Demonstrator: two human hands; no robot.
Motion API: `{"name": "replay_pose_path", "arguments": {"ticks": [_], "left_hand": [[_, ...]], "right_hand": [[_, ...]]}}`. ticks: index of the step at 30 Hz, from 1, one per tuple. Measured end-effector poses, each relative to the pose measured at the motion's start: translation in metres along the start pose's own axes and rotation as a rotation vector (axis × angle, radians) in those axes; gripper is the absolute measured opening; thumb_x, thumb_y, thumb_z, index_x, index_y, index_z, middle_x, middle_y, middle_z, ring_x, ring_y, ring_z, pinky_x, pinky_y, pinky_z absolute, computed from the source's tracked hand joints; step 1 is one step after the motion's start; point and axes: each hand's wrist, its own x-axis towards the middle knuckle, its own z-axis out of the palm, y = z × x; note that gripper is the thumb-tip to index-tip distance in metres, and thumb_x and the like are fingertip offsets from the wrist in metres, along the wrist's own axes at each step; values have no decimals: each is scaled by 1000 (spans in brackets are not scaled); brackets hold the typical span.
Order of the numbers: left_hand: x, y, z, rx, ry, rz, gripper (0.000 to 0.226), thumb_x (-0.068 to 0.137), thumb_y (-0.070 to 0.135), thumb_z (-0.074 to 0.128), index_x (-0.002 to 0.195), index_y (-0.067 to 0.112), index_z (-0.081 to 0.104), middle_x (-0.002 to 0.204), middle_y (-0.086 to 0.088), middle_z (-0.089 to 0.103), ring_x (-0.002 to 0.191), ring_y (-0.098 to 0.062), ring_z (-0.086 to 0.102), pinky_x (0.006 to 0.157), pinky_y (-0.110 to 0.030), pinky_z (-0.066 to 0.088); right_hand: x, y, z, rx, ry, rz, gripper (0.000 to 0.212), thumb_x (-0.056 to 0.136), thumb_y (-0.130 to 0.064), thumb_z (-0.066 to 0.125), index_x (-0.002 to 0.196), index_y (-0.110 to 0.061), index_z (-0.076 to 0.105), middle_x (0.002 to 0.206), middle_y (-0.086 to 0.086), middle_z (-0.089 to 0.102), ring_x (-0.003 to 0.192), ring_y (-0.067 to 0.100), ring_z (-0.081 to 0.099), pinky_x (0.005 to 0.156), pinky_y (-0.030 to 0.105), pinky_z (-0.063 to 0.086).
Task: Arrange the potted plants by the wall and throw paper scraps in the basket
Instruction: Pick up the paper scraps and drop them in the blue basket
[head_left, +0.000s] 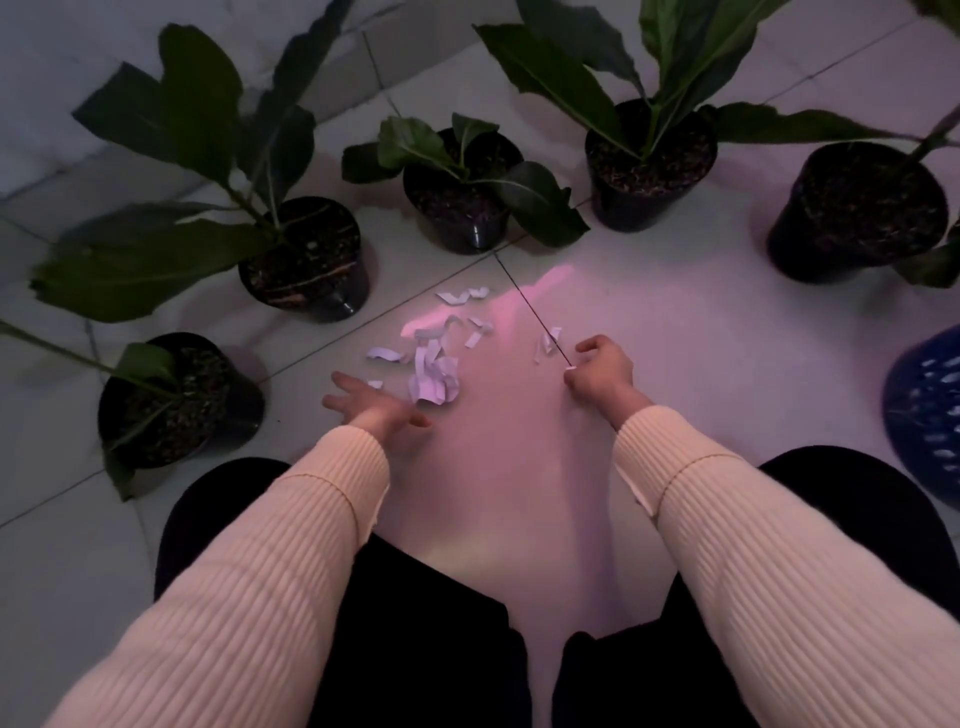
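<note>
Left hand (371, 408), fingers spread wide and holding nothing, touches the near edge of the paper scraps (434, 371). Right hand (602, 371), right of the pile, pinches one scrap. They look feather-light and limp, best pinched. Blue basket (924, 415) sits far right; potted plants (306, 260) beyond.

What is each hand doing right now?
Left hand: open, fingers spread beside the paper scraps, holding nothing.
Right hand: closed, pinching a small paper scrap.

No legible text — anywhere.
</note>
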Motion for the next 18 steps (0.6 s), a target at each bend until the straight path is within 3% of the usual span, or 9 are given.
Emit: {"name": "replay_pose_path", "arguments": {"ticks": [3,6,10,14,18], "left_hand": [[12,10,0,71,-14,101,138,46,23,93,149,10,2,154,-22,11,140,-40,22,115,-47,26],[18,24,8,82,-53,160,142,40,29,94,148,18,3,151,-20,12,136,-39,28,112,-44,31],[21,38,22,80,-80,260,130,30,62,78,135,29,11,139,-7,18,110,-30,39,95,-36,45],[22,49,22,235,-108,385,139,34,69,77,146,31,4,153,-9,2,133,-35,29,105,-37,39],[19,63,19,187,-136,429,139,45,53,85,148,28,-4,154,-14,2,136,-32,34,106,-36,39]], "right_hand": [[5,-8,1,1,-66,11,49,72,-2,71,117,-13,56,108,13,59,77,27,59,70,35,54],[10,-19,10,-68,-104,-88,67,63,-5,81,123,-13,54,122,13,57,98,31,62,83,40,56],[15,-37,24,-196,-145,-196,83,63,-9,84,136,-15,44,132,15,44,115,33,54,94,32,45],[17,-61,40,-274,-194,-295,99,62,-7,86,144,-21,32,138,14,37,124,37,48,100,40,46],[25,-86,50,-432,-268,-385,106,66,-7,83,149,-28,22,148,16,26,132,40,37,105,46,43]]}}
